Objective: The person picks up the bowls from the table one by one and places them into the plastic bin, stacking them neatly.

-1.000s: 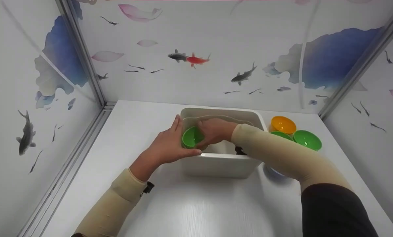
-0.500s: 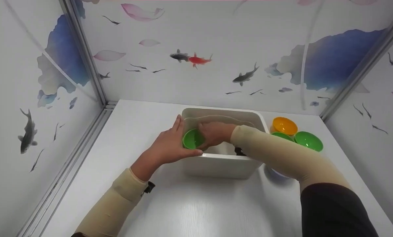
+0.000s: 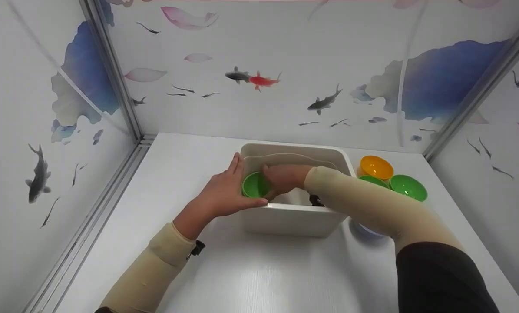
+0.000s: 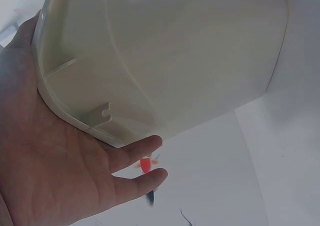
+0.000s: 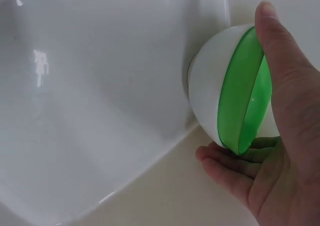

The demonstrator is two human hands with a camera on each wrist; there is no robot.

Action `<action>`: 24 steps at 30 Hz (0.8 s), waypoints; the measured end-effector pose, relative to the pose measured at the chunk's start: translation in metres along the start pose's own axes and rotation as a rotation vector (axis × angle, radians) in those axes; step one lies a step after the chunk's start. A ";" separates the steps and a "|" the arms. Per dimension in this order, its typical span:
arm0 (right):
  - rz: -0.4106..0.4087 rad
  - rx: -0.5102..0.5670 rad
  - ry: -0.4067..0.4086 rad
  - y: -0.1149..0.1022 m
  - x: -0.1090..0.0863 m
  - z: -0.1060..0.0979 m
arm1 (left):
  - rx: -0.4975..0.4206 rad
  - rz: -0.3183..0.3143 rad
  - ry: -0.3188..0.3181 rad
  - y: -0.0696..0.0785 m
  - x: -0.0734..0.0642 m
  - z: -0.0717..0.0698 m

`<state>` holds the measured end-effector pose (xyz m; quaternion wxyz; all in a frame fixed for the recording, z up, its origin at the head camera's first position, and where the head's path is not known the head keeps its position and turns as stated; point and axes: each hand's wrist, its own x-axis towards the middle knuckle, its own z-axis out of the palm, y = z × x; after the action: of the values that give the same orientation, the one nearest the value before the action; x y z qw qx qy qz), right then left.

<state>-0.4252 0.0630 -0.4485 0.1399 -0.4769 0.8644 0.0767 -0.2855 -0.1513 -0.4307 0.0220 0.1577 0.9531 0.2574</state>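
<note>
Right hand (image 3: 285,177): inside the white bin (image 3: 292,221), thumb and fingers pinching the green-lined bowl (image 3: 251,186) by its rim
Green-lined bowl: in the bin's left end
Left hand (image 3: 218,191): spread against the bin's left side, thumb along the near rim
Orange bowl (image 3: 376,167): right of the bin

The bin (image 3: 292,221) touching the person's left hand (image 3: 222,190) looks like smooth, pale plastic, glossy inside near the right hand (image 3: 286,178). The bowl (image 5: 232,91) in the right hand is smooth, shiny plastic too, as are the bowls (image 3: 409,188) to that hand's right. Matt cloth sleeves (image 3: 168,248) end behind both hands. The table (image 3: 259,269) below them has a soft sheen, the post (image 3: 110,69) beyond the left hand a dull metal look.
</note>
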 end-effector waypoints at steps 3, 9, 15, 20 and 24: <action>-0.006 -0.006 -0.006 0.002 0.003 0.002 | 0.006 0.000 -0.001 -0.001 0.001 0.001; 0.016 -0.022 -0.027 0.001 0.005 -0.001 | 0.003 -0.005 -0.004 -0.002 0.001 0.001; 0.052 -0.016 -0.071 -0.003 0.005 -0.008 | -0.002 -0.012 -0.003 0.000 0.000 -0.001; 0.082 0.045 -0.083 -0.001 0.003 -0.011 | -0.018 -0.014 -0.004 0.001 0.000 -0.001; 0.102 0.177 -0.068 0.004 -0.005 -0.017 | -0.004 -0.002 0.001 0.001 0.000 -0.002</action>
<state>-0.4286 0.0644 -0.4312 0.2065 -0.4152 0.8857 0.0232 -0.2849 -0.1511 -0.4285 0.0220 0.1564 0.9528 0.2593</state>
